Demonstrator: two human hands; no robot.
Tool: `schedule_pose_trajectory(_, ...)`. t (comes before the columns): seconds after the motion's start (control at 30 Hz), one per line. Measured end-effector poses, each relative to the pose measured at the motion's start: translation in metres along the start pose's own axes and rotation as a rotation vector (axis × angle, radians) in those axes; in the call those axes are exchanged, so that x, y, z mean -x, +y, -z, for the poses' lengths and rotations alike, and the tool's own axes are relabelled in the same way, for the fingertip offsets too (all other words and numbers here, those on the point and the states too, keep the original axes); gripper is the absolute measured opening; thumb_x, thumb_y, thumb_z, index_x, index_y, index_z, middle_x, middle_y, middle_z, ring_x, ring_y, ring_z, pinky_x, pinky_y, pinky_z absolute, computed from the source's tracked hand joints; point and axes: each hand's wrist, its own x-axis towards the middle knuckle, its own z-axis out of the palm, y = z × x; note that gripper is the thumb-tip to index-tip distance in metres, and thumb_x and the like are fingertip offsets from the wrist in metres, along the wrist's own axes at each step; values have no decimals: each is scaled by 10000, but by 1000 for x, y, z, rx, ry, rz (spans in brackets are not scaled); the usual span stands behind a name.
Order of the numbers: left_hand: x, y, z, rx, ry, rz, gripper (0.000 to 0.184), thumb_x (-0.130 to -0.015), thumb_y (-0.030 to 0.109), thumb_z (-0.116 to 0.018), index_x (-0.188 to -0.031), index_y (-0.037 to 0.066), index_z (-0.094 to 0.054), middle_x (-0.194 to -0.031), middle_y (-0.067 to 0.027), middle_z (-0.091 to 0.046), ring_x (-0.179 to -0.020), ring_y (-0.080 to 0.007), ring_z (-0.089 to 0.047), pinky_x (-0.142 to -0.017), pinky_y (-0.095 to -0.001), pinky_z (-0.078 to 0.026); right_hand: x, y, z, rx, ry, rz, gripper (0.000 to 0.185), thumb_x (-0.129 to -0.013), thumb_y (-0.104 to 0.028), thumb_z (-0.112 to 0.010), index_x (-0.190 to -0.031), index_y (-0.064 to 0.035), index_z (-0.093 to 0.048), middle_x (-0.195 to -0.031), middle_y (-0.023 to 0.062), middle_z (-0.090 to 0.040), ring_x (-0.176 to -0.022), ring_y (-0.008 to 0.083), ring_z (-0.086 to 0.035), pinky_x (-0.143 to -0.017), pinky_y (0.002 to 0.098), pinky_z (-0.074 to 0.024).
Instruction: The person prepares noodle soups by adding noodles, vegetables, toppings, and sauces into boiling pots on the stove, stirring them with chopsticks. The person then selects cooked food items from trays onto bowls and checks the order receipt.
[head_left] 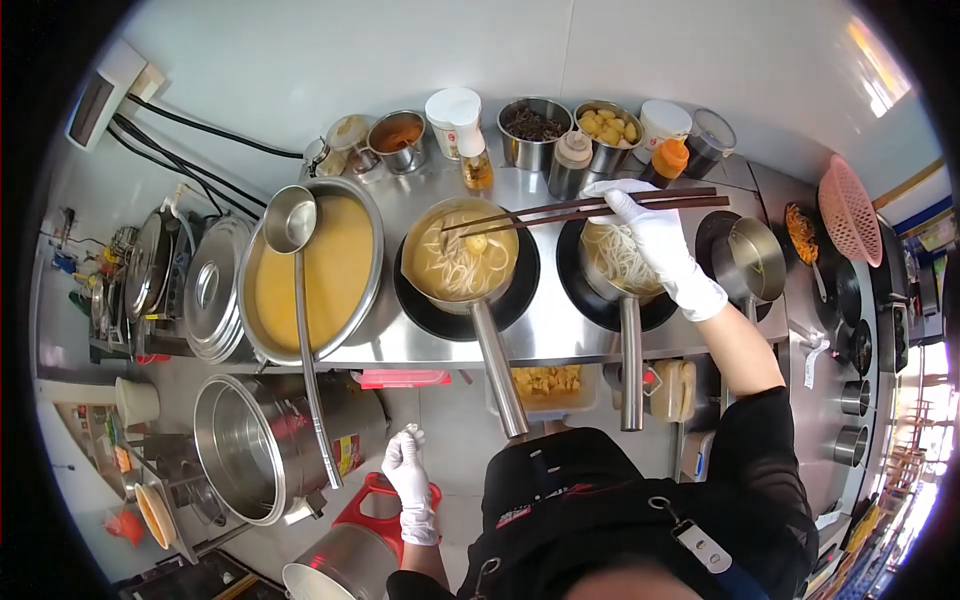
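Steel counter (pixel 380 348), pale tiled floor (pixel 460 455)

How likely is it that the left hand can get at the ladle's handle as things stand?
Probably yes: the left hand looks empty, and the ladle's handle juts out over the large steel pot beside it, with nothing visible blocking the way.

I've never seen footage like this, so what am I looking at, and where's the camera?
There's no machine here, just a person at work. The single picture comes from a camera worn on their head, looking down. The gloved right hand holds long chopsticks, tips over the leftmost pan of noodles. The gloved left hand is lower down; I can't tell if it holds anything. Along the metal counter are two more pans, a big basin of yellowish liquid with a ladle across it, and several containers.
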Motion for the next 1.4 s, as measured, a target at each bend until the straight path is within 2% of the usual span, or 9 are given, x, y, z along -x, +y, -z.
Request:
schedule_pose_trajectory(0.07, 0, 2, -2, 9, 10, -5, 232, -932, 182, -540, -954, -26, -641, -869, -58, -651, -746, -105, -587, -721, -251, -475, 1, -5, -3, -16, 112, -94, 202, -929, -146, -530, -979, 31, -616, -975, 131, -635, -899, 217, -629, -798, 336, -553)
schedule_pose_trajectory(0.3, -2, 6, -4, -31, 40, -39, 220, -935, 173, -529, -968, -20, -631, -898, -70, -652, -776, -116, -594, -733, -266, -489, -44, -16, 73, -200, 292, 229, 144, -902, -82, -545, -963, 37, -599, -955, 129, -632, -889, 231, -632, -811, 356, -546)
schedule_pose_trajectory(0.43, -3, 12, -20, -33, 46, -64, 206, -937, 153, -518, -980, -17, -627, -917, -78, -650, -788, -128, -601, -728, -277, -497, -88, 15, 73, 7, 348, 238, 186, -828, -118, -662, -943, 27, -657, -941, 88, -659, -825, 137, -629, -785, 273, -532)
schedule_pose_trajectory(0.57, -4, 19, -34, -53, 33, -67, 195, -935, 139, -515, -973, -15, -629, -922, -77, -647, -791, -137, -608, -732, -279, -504, -124, 55, 66, 462, 297, 329, 185, -840, -144, -635, -972, -17, -658, -971, 50, -672, -852, 148, -630, -800, 283, -477)
schedule_pose_trajectory(0.73, -6, 24, -43, -66, 80, -64, 220, -947, 150, -493, -975, -23, -626, -871, -68, -647, -766, -130, -600, -744, -270, -476, -159, 86, 60, 428, 314, 273, 212, -855, -189, -600, -964, -12, -644, -941, 59, -672, -898, 164, -621, -827, 294, -461)
schedule_pose_trajectory(0.8, -6, 22, -44, -63, 81, -57, 204, -941, 145, -505, -967, -12, -632, -892, -67, -648, -767, -126, -602, -730, -268, -484, -165, 91, 60, 652, 333, 269, 190, -859, -178, -586, -923, -12, -650, -893, 64, -678, -847, 170, -632, -780, 300, -474)
schedule_pose_trajectory(1.03, -10, 20, -49, -21, 77, -55, 199, -937, 151, -518, -973, -6, -635, -909, -64, -650, -768, -119, -603, -716, -264, -490, -144, 71, 69, 224, 481, 346, 146, -843, -133, -611, -852, 1, -668, -809, 61, -686, -744, 157, -639, -704, 281, -488)
schedule_pose_trajectory(1.3, -20, 23, -60, -6, 0, -80, 207, -939, 155, -516, -991, -8, -632, -905, -63, -652, -779, -113, -607, -734, -247, -497, -115, 33, 76, 20, 525, 309, 129, -846, -104, -622, -852, 11, -679, -811, 43, -678, -719, 107, -629, -662, 240, -491)
schedule_pose_trajectory(1.4, -21, 29, -62, -9, -17, -71, 215, -938, 166, -519, -996, -5, -636, -893, -52, -653, -779, -103, -603, -730, -238, -492, -103, 15, 82, 188, 550, 377, 121, -845, -91, -624, -847, 15, -682, -810, 43, -681, -721, 111, -632, -650, 249, -499)
